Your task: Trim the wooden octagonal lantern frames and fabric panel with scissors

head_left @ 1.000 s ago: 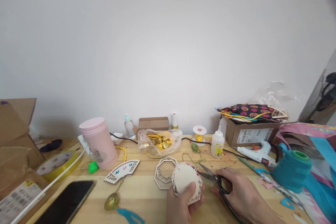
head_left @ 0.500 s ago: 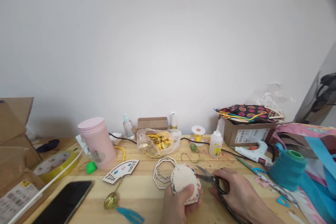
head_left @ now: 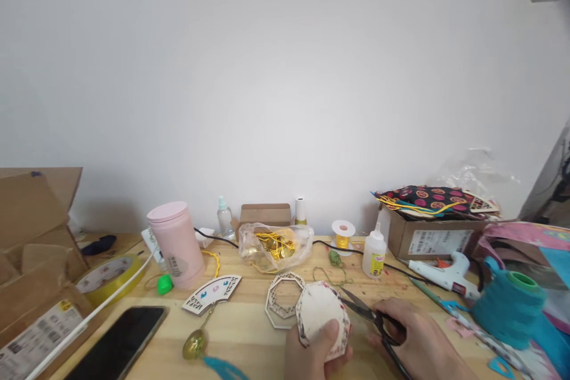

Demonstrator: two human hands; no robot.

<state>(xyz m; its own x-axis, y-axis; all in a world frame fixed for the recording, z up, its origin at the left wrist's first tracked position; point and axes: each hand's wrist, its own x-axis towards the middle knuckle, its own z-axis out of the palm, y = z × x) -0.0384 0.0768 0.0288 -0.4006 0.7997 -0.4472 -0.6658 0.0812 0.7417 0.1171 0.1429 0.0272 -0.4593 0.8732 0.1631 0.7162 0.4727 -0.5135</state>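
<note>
My left hand (head_left: 312,353) grips an octagonal cream-coloured piece (head_left: 318,312) with patterned fabric around its rim; the thumb presses on its face. In my right hand (head_left: 414,335) is a pair of black-handled scissors (head_left: 367,312), blades parted and pointing left at the piece's right edge. Whether the blades touch the fabric I cannot tell. Just behind the piece lies an openwork octagonal frame (head_left: 278,303) on the wooden table (head_left: 249,332). To the left rests a fan-shaped wooden plaque (head_left: 212,294), with a gold bell-like ornament (head_left: 195,344) and a blue tassel (head_left: 225,367) below it.
A glue bottle (head_left: 374,252), a yellow thread spool (head_left: 342,236) and a plastic bag of gold pieces (head_left: 276,246) stand behind. At right are a glue gun (head_left: 447,273) and a teal thread cone (head_left: 507,309). A pink cup (head_left: 178,246) and a phone (head_left: 118,341) are at left.
The whole view has shifted, so things sit slightly further right. Both hands keep their holds; the scissors stay at the piece's right edge.
</note>
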